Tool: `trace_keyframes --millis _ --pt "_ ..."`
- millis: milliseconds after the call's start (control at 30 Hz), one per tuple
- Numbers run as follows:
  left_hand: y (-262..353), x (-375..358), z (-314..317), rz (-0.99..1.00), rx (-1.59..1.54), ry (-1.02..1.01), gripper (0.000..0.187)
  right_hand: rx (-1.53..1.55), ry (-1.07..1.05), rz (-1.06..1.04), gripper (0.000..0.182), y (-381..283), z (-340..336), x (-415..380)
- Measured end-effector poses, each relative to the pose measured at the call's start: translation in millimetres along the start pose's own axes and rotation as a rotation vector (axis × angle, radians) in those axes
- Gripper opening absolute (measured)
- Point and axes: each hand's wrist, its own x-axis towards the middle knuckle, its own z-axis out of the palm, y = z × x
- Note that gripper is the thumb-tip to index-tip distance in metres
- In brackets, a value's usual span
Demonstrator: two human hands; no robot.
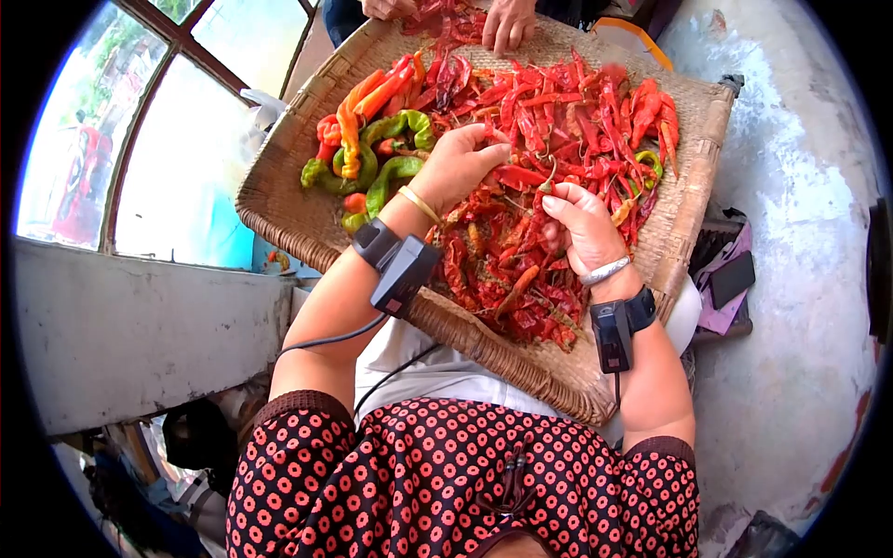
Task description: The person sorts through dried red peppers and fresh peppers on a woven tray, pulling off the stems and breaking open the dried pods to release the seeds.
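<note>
1. Red chili [523, 176] lies near the middle of the wide basket [684, 219], its green stem end toward four o'clock.
2. The right hand [593, 228] clamps that stem end between thumb and finger.
3. The left hand [456, 167], just toward ten o'clock, has thumb and forefinger together; whether they grip anything, one cannot tell.
4. Green peppers [377, 167] sit at ten o'clock, a co-worker's hand [509, 24] at twelve.

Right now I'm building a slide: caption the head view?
Left hand and right hand over red peppers in a woven tray, green peppers alongside.
</note>
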Motion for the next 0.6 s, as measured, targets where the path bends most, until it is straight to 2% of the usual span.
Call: trace_keyframes --millis 133,200,233,267,333,367,400,467,533,600 --pt "0.8 5.2 -8.3 -0.046 -0.057 0.008 0.010 0.025 0.064 -0.069 0.009 -2.3 -0.5 -1.2" --pt "3.8 11.3 -18.0 -0.087 0.020 -0.007 0.012 0.021 0.087 -0.063 0.009 -6.8 -0.4 -2.7" --pt "1.1 16.1 -18.5 0.048 -0.203 0.100 0.016 0.028 0.096 -0.055 0.009 -7.1 -1.5 -2.8" --pt "3.3 22.4 -27.8 0.073 -0.406 0.104 0.026 0.036 0.105 -0.045 0.009 -7.0 -2.5 -2.8" --pt "16.1 25.4 -23.1 0.127 -0.591 0.316 0.036 0.041 0.112 -0.052 0.009 -4.9 -3.1 -1.6" --pt "7.3 27.6 -31.8 0.089 -0.420 0.214 0.046 0.012 0.102 -0.049 0.008 -4.8 -3.3 -1.2" --pt "11.6 20.2 -24.9 0.048 -0.165 0.194 0.038 -0.017 0.093 -0.049 0.008 -5.7 -3.4 -1.0" --pt "5.5 14.5 -14.2 0.014 0.061 -0.074 0.030 -0.037 0.099 -0.053 0.007 -7.2 -3.1 -1.8" --pt "11.4 -3.4 8.8 -0.082 0.188 -0.236 0.026 -0.090 0.121 -0.062 0.007 -5.0 -4.1 -0.1" --pt "-4.6 -2.8 16.4 -0.023 0.301 -0.473 0.024 -0.106 0.151 -0.076 0.011 -1.8 -3.7 2.4"
